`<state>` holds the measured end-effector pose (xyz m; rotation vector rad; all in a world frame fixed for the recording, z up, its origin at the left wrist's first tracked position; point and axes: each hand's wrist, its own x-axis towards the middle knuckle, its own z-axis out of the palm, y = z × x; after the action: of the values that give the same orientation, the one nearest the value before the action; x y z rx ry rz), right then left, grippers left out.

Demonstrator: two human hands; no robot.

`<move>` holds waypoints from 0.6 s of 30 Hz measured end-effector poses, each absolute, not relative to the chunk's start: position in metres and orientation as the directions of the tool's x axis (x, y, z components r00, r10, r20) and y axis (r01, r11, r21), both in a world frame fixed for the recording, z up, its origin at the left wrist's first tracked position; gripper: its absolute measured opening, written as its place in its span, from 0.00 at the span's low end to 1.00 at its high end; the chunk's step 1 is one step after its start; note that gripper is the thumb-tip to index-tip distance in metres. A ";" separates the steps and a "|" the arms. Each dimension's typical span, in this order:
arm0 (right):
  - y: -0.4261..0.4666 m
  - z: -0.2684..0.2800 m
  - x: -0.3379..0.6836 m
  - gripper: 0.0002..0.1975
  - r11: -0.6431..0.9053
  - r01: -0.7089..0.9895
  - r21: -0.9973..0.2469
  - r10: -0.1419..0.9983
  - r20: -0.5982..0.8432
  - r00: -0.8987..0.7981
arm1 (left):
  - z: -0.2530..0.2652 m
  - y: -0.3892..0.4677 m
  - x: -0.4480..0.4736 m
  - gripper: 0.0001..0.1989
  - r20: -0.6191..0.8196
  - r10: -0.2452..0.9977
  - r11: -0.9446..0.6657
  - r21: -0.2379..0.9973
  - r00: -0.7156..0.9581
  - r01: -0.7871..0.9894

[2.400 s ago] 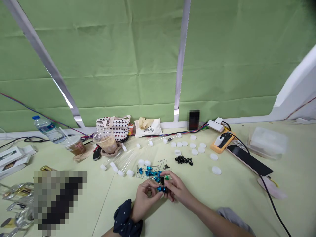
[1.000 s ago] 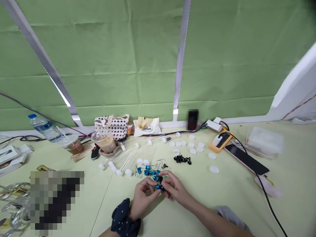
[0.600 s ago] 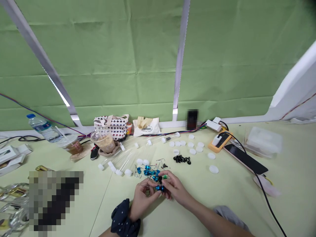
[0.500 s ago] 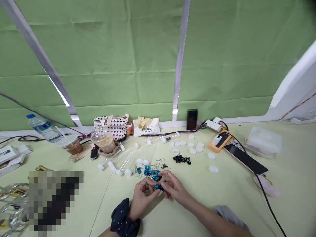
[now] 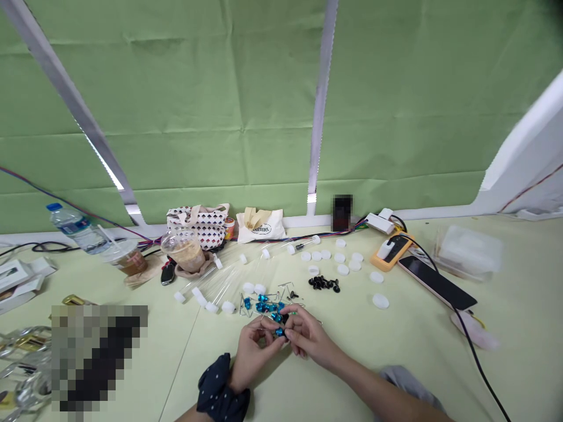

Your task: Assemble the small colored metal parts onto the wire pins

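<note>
My left hand and my right hand meet near the front of the table. Between their fingertips is a small shiny blue metal piece. The left thumb and fingers pinch it from the left. Closed against its right side are my right fingers, by a dark end that I cannot make out fully. Just beyond the hands lies a loose pile of similar blue pieces with thin metal rods. To its right sits a cluster of small black stud-like parts.
Clear tubes with white ends lie behind the pile. Round white caps are scattered to the right, near a phone and an orange power strip. Drink cups, a water bottle and a patterned bag stand at back left.
Both hands stay almost in place. My right fingers have shifted slightly at the blue piece, and less of its dark end shows now.
</note>
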<state>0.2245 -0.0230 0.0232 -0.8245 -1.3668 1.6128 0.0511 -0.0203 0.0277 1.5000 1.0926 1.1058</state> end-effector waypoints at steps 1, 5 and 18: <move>-0.023 0.024 0.224 0.20 -0.041 -0.182 -0.982 0.904 0.041 -0.426 | 0.027 -0.020 0.051 0.10 0.126 0.973 -0.151 0.981 0.193 0.120; -0.024 0.023 0.223 0.19 -0.011 -0.173 -0.985 0.915 0.060 -0.400 | 0.026 -0.019 0.051 0.11 0.109 0.972 -0.124 0.990 0.209 0.062; -0.022 0.013 0.224 0.18 0.100 -0.086 -0.991 0.951 0.121 -0.285 | 0.021 -0.017 0.050 0.13 0.037 0.969 -0.017 0.996 0.244 -0.087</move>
<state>0.2238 -0.0223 0.0125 -0.9197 -1.4170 1.3658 0.0502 -0.0165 0.0206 1.2743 0.9518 1.0827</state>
